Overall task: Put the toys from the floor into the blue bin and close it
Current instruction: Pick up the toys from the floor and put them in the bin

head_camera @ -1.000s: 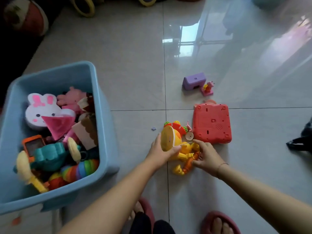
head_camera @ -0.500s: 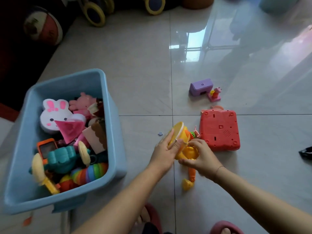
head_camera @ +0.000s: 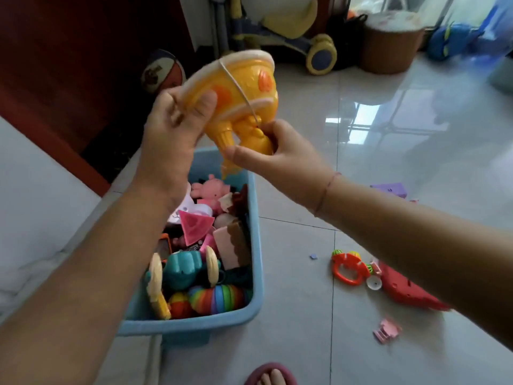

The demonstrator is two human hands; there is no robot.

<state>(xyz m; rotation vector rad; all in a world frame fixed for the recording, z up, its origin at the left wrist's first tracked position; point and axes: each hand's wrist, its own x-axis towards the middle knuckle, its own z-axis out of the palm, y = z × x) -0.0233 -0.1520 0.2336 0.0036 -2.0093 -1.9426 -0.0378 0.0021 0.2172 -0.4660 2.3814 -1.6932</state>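
Head view: both hands hold one yellow toy (head_camera: 238, 87) up in the upper middle of the frame, above the far end of the blue bin (head_camera: 256, 245). The left hand (head_camera: 172, 129) has its thumb across the toy's wide, rounded top and its fingers behind it. The right hand (head_camera: 277, 157) is curled round the narrower lower part, so each grip is clamped on the toy. The bin sits at lower centre, open and already heaped with toys nearly to its rim. No lid shows anywhere in the frame.

The step in hand looks like the carry-over: the toy is off the floor (head_camera: 305, 315) but not yet in the bin. The next move calls for lowering it onto the pile and letting go with both hands. Because the bin is so full, the toy probably needs laying flat or tucking into a gap, so that a lid could later sit down.

More is left on the floor at the right of the frame: an orange ring rattle (head_camera: 347, 269), a red toy (head_camera: 402, 290) partly hidden behind the right forearm, a pink clip (head_camera: 387, 333) lower down and a purple block (head_camera: 390, 190) at the right edge. All of these have to go in before closing — and the lid must be found first.
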